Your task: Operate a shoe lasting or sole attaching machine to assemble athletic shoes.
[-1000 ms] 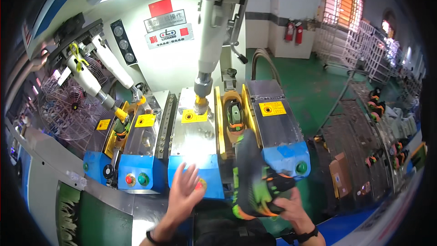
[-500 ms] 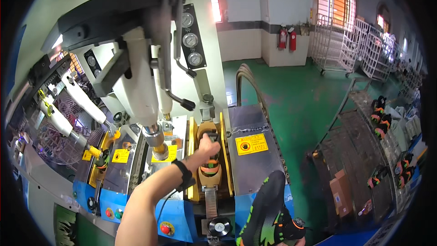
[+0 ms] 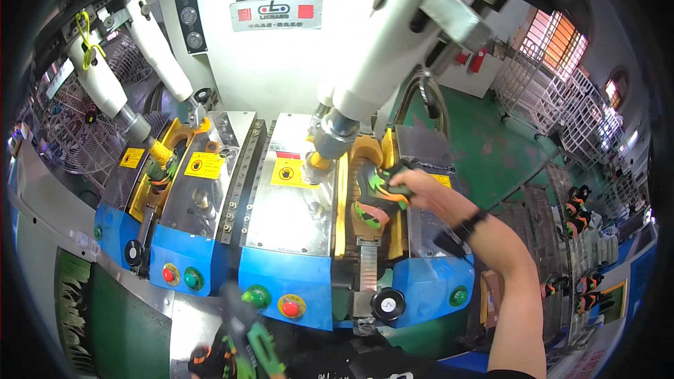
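Observation:
My right hand [image 3: 415,188], its arm reaching in from the lower right with a black band on the wrist, is closed on a black, green and orange shoe [image 3: 379,186]. That shoe is over the tan cradle [image 3: 366,146] of the right press station, between two yellow side plates [image 3: 341,203]. Its pinkish-green toe part [image 3: 371,215] faces me. At the lower left a second black and green shoe [image 3: 256,344] is tilted and blurred by motion. My left hand does not show there. A white press cylinder [image 3: 372,42] leans over the station, left of my right hand.
A second station at left has a yellow-tipped cylinder [image 3: 160,151] over another shoe. Red [image 3: 291,307] and green [image 3: 255,297] buttons sit on the blue front. A black round knob [image 3: 387,304] is below the cradle. At right stand a rack with shoes [image 3: 577,210] and wire carts [image 3: 562,91].
My view has swung left. Earlier my left hand was at the cradle and a shoe was at the lower right; now my right hand holds the cradle shoe and a shoe is at the lower left.

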Demonstrator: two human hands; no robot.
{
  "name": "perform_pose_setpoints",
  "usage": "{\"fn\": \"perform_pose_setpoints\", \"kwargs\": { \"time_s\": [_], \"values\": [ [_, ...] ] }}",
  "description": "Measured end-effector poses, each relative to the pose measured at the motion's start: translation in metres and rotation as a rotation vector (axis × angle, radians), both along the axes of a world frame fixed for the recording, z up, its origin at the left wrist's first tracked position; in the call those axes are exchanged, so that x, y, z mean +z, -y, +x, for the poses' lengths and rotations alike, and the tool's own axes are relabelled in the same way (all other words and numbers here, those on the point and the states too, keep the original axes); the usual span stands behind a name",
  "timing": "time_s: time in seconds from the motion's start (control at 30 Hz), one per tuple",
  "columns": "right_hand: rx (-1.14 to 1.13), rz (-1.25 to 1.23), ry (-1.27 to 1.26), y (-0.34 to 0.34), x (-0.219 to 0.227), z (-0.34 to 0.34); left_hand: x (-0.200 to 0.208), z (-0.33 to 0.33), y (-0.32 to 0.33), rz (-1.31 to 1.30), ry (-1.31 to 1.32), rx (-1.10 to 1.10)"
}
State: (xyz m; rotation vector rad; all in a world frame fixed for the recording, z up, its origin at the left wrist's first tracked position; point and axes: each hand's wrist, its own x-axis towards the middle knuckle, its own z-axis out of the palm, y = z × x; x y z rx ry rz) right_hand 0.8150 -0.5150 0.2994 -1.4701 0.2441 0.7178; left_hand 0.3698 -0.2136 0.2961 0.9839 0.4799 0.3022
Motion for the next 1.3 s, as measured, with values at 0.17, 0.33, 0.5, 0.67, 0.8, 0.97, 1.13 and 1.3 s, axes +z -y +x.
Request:
{"fn": "perform_pose_setpoints", "kwargs": {
  "time_s": [0.17,0.33,0.5,0.67,0.8,0.97,1.13,1.3],
  "values": [
    [-0.017,-0.921,0.834,-0.065,-0.08,0.006,-0.059,-0.071,0.005,-0.027,-0.392,0.292],
    [-0.126,-0.845,1.01,-0.051,-0.105,0.011,-0.085,-0.057,0.022,-0.008,-0.535,0.25],
    [-0.046,-0.79,0.895,-0.05,-0.115,0.012,-0.099,-0.053,0.025,0.072,-0.61,0.16],
    [-0.016,-0.852,0.742,-0.057,-0.089,-0.003,-0.104,-0.096,-0.005,0.419,-0.389,-0.002],
    [0.007,-1.128,1.083,-0.088,-0.034,-0.079,-0.115,-0.106,-0.053,0.249,-0.312,0.094],
    [0.498,-0.48,1.151,-0.212,-0.055,-0.23,-0.13,-0.099,-0.088,-0.232,-0.491,0.168],
    [0.699,-1.053,1.404,-0.279,-0.101,-0.257,-0.128,-0.11,-0.089,-0.122,-0.504,0.083],
    [0.518,-0.458,1.53,-0.251,-0.1,-0.304,-0.121,-0.134,-0.081,-0.072,-0.445,0.222]
  ]
}}
